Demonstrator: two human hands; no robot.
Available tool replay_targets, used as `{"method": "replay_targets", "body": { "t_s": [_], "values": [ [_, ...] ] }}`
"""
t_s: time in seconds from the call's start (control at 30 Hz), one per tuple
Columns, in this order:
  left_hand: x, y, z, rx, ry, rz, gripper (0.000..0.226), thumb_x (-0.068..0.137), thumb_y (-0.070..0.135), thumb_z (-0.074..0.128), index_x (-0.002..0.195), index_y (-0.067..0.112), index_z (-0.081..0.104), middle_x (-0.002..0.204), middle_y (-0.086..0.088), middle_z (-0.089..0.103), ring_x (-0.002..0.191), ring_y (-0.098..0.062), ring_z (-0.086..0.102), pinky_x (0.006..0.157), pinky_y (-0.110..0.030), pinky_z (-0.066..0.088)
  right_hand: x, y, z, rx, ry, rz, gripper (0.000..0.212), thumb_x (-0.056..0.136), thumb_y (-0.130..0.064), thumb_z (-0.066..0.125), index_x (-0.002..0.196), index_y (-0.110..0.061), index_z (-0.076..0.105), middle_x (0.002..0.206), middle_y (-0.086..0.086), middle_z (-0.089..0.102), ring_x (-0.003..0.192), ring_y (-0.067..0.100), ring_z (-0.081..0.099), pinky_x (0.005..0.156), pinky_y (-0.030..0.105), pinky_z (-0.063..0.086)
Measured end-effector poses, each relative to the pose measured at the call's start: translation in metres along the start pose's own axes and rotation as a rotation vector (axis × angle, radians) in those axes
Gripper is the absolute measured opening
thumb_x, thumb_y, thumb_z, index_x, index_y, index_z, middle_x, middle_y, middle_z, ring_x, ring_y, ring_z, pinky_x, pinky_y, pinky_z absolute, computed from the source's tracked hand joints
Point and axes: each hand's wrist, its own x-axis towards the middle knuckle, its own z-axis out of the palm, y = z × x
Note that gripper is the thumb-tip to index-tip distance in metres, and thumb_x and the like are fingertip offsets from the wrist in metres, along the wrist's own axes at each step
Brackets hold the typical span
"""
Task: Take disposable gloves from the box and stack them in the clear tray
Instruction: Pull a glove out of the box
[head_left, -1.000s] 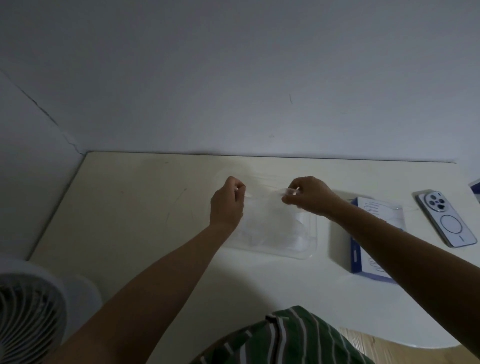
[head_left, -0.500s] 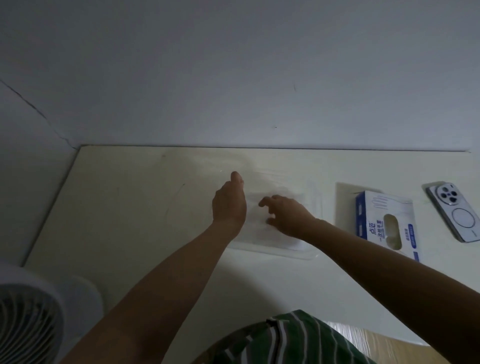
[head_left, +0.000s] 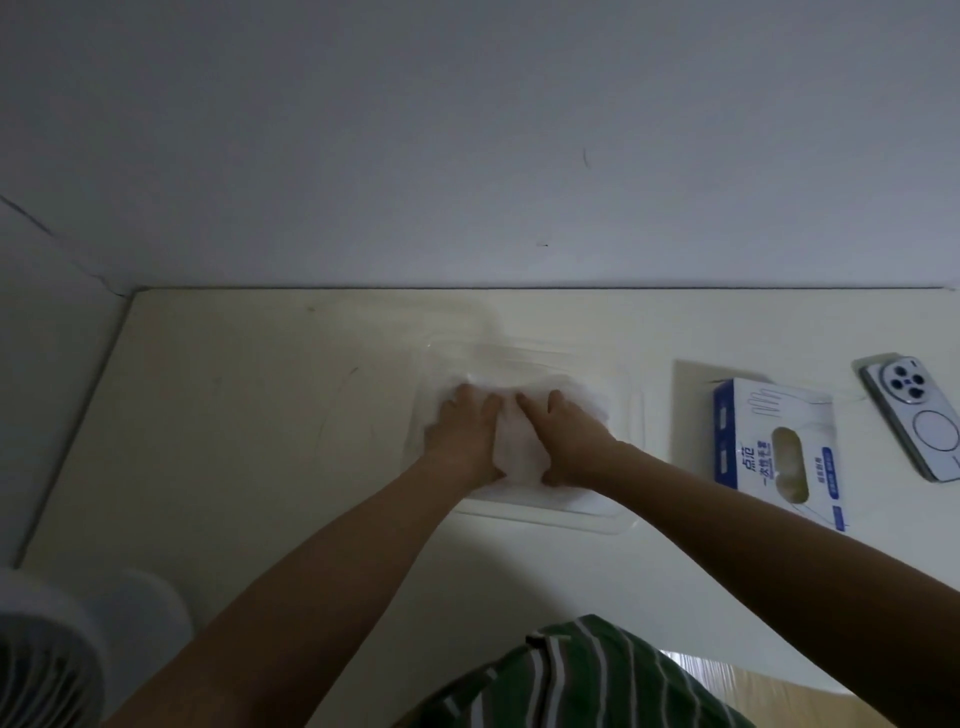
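Some gloves (head_left: 519, 457) in clr tray (head_left: 543, 512)

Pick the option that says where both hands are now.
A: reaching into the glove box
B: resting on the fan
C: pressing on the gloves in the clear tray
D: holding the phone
C: the left hand and the right hand both press down on the white gloves in the clear tray. The glove box lies apart to the right.
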Motion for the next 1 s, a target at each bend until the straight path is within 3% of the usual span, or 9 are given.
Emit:
{"method": "replay_targets", "body": {
  "t_s": [0.2, 0.43, 0.6, 0.7, 0.77, 0.83, 0.9, 1.0],
  "values": [
    [0.01, -0.007, 0.014, 0.009, -0.046, -0.019, 0.107, 0.074, 0.044, 0.076, 0.151, 0.025, 0.004, 0.148, -0.013, 0.005, 0.128, -0.036, 0.031, 0.097, -0.045, 0.044, 0.0, -0.002, 0.008, -0.001, -0.082, 0.042, 0.122, 0.073, -0.017, 0.082, 0.154, -0.018, -0.01, 0.151, 0.022, 0.014, 0.119, 0.034, 0.051, 0.095, 0.036, 0.048],
    [0.025, -0.012, 0.018, 0.165, -0.075, 0.062, 0.109, 0.078, 0.05, 0.068, 0.153, 0.015, -0.002, 0.157, -0.011, 0.006, 0.134, -0.039, 0.023, 0.104, -0.047, 0.038, 0.009, 0.001, 0.016, 0.055, -0.038, 0.013, 0.11, 0.08, -0.016, 0.074, 0.155, -0.017, -0.006, 0.147, 0.022, 0.022, 0.119, 0.036, 0.051, 0.093, 0.036, 0.045],
    [0.015, -0.009, 0.009, 0.019, -0.134, -0.011, 0.108, 0.077, 0.046, 0.074, 0.153, 0.021, 0.001, 0.153, -0.016, 0.006, 0.132, -0.041, 0.028, 0.107, -0.046, 0.038, 0.002, -0.001, 0.005, 0.056, -0.121, 0.016, 0.114, 0.08, -0.017, 0.075, 0.154, -0.016, -0.012, 0.151, 0.023, 0.015, 0.119, 0.036, 0.053, 0.093, 0.036, 0.046],
    [0.003, -0.004, -0.009, -0.059, -0.096, -0.067, 0.077, 0.087, 0.048, 0.063, 0.148, 0.021, 0.025, 0.15, -0.017, 0.018, 0.128, -0.035, 0.042, 0.102, -0.041, 0.042, -0.013, -0.004, -0.016, -0.006, -0.115, -0.041, 0.094, 0.083, -0.034, 0.074, 0.153, -0.015, 0.015, 0.148, 0.018, 0.027, 0.125, 0.032, 0.046, 0.098, 0.037, 0.045],
    [-0.003, 0.007, -0.022, 0.016, 0.031, -0.085, 0.05, 0.096, 0.043, 0.049, 0.137, 0.015, 0.044, 0.139, -0.015, 0.038, 0.117, -0.032, 0.053, 0.092, -0.038, 0.045, -0.028, -0.004, -0.034, -0.009, -0.043, -0.103, 0.067, 0.087, -0.041, 0.068, 0.142, -0.015, 0.041, 0.136, 0.011, 0.042, 0.118, 0.028, 0.051, 0.095, 0.037, 0.047],
    [-0.007, 0.025, -0.034, 0.022, 0.223, -0.065, 0.034, 0.099, 0.034, 0.044, 0.12, 0.012, 0.058, 0.117, -0.012, 0.053, 0.1, -0.029, 0.059, 0.078, -0.035, 0.046, -0.045, 0.002, -0.053, 0.079, 0.084, -0.132, 0.047, 0.09, -0.04, 0.063, 0.132, -0.019, 0.055, 0.123, 0.006, 0.054, 0.108, 0.023, 0.057, 0.087, 0.032, 0.048],
    [-0.009, 0.048, -0.045, -0.032, 0.384, 0.0, 0.025, 0.098, 0.029, 0.045, 0.106, 0.014, 0.063, 0.102, -0.007, 0.059, 0.087, -0.025, 0.06, 0.068, -0.03, 0.043, -0.06, 0.017, -0.07, 0.186, 0.214, -0.108, 0.031, 0.092, -0.036, 0.06, 0.12, -0.021, 0.063, 0.11, 0.001, 0.062, 0.098, 0.02, 0.061, 0.083, 0.031, 0.049],
    [-0.01, 0.093, -0.06, -0.135, 0.501, 0.151, 0.016, 0.095, 0.027, 0.049, 0.098, 0.018, 0.062, 0.092, -0.001, 0.062, 0.079, -0.021, 0.06, 0.066, -0.031, 0.047, -0.084, 0.058, -0.084, 0.295, 0.364, 0.01, 0.019, 0.094, -0.027, 0.057, 0.104, -0.018, 0.07, 0.094, 0.0, 0.069, 0.082, 0.017, 0.063, 0.077, 0.033, 0.053]
  ]
}}
